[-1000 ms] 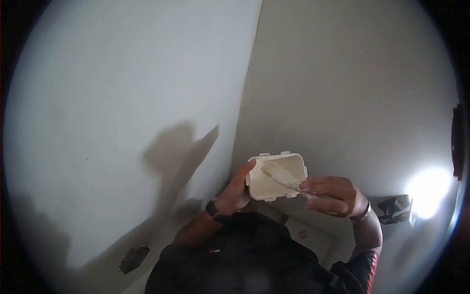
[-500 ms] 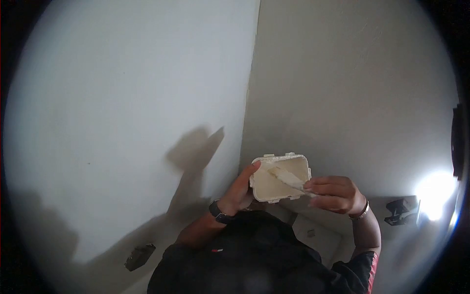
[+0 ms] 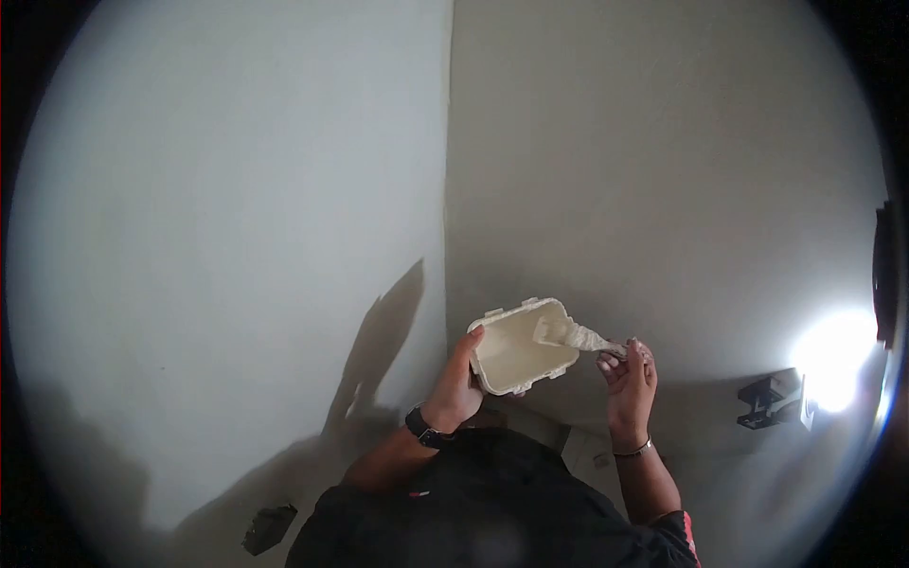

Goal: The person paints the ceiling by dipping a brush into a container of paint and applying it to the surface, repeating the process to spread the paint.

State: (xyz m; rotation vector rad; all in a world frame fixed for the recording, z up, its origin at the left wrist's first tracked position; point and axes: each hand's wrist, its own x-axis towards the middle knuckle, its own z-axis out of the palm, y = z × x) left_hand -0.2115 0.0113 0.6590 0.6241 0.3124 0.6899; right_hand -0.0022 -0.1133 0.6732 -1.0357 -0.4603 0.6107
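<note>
My left hand (image 3: pixel 456 386) grips a cream rectangular plastic tub (image 3: pixel 516 364) by its left side, thumb over the rim. The tub is tilted with its mouth toward me, and its inside is coated in pale, paint-like material. In my right hand (image 3: pixel 632 379) is a paintbrush (image 3: pixel 589 339), its handle pinched between thumb and fingers. The brush is caked in whitish material, and its head overlaps the tub's upper right inner wall.
Two plain walls, a pale left wall (image 3: pixel 265 170) and a greyer right wall (image 3: pixel 653 170), meet in a corner beyond the tub. A bright lamp (image 3: pixel 838 360) shines at right beside a dark bracket-like object (image 3: pixel 765 400). Another dark object (image 3: pixel 270 528) is at lower left.
My right hand has turned palm up and shifted slightly left. The brush has moved from the tub's middle to its right rim. The tub has tilted, its right side rising.
</note>
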